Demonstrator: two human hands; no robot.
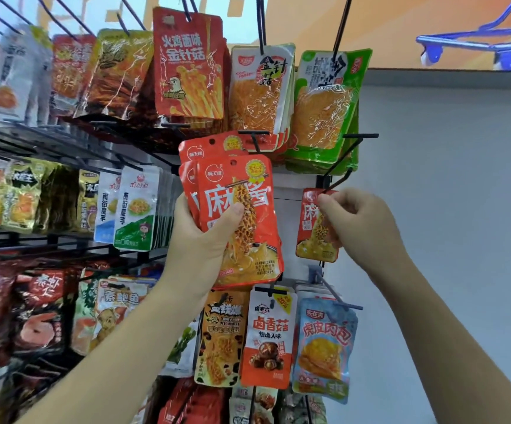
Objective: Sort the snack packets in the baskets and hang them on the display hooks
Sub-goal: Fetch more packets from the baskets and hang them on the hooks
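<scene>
The right hand [359, 221] pinches one red sesame-noodle packet [315, 228] at a display hook [338, 179]; the left hand [200, 237] grips a stack of matching packets [236, 215], seemingly unhung.

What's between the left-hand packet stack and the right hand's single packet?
Only bare pale rack panel separates stack and single packet; shown in head view.

Bright, even light fills the display rack [64, 139], leaving faint shadows on the grey wall [462, 209] and white glare streaks on the clear-fronted packets [324, 114] at its top right. The middle is sharp: print on the red packets [257, 194] and the single red packet [311, 228] reads clearly. Toward the rack's left edge everything smears into blur, and the wide lens splays the hooks [359, 136] outward.
</scene>
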